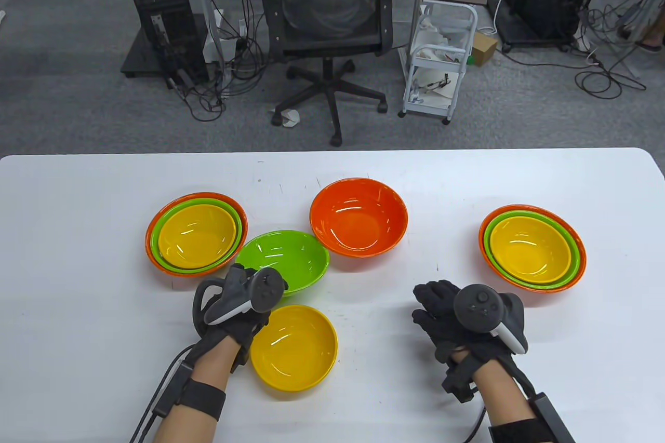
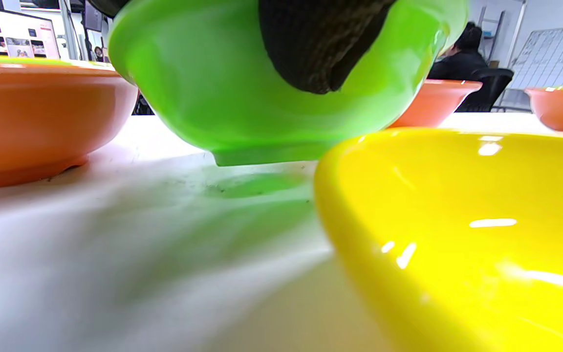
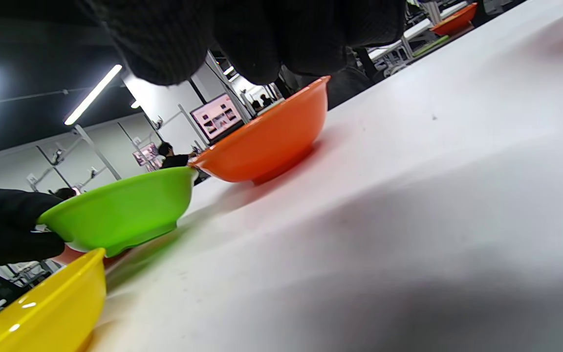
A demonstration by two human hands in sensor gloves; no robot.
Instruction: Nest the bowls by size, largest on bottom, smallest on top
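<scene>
The green bowl looks like smooth, glossy plastic, and so do the yellow bowl and the orange bowl, each throwing back bright streaks of the ceiling lights. My fingers wear a black knitted cloth (matt, coarse-ribbed up close). The bench is white, smooth, faintly scuffed and speckled.

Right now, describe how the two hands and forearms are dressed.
Both the left hand and the right hand wear black knit sensor gloves that cover the fingers. A dark grey tracker with a white underside, round buttons and a ring is strapped to the back of each. Forearms are bare skin, each with a black strap band and a black cable running back from the glove.
</scene>
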